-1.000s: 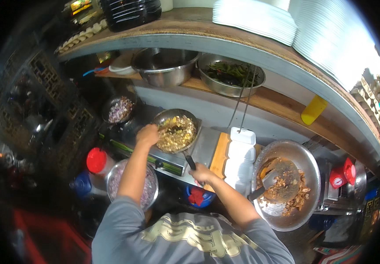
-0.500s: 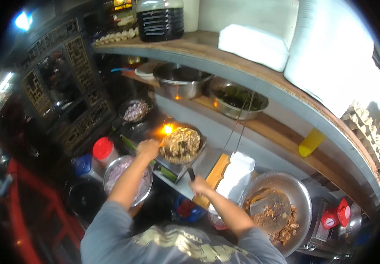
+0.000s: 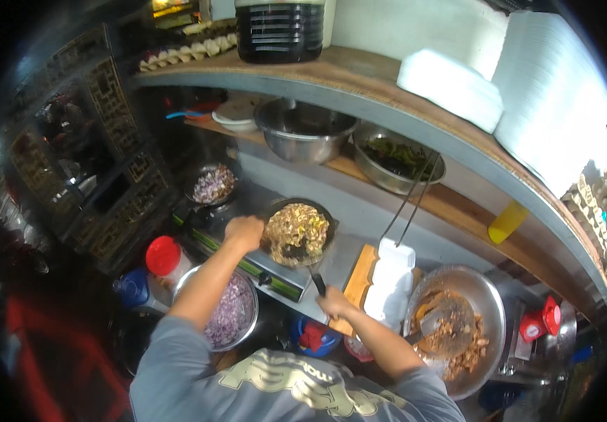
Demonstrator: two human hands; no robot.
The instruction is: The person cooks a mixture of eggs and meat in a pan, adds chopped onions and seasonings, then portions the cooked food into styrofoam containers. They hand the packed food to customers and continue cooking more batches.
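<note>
Glare on the white stack [image 3: 553, 98], dim left, black rounded edges

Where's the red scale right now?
Toward the right of the head view, the red scale sits just right of the large metal bowl of brown food.

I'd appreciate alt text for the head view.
A person's right hand grips the black handle of a frying pan of chopped food on a stove, left hand by the pan's left edge. Nearby stand a bowl of chopped onions and a metal basin.
</note>
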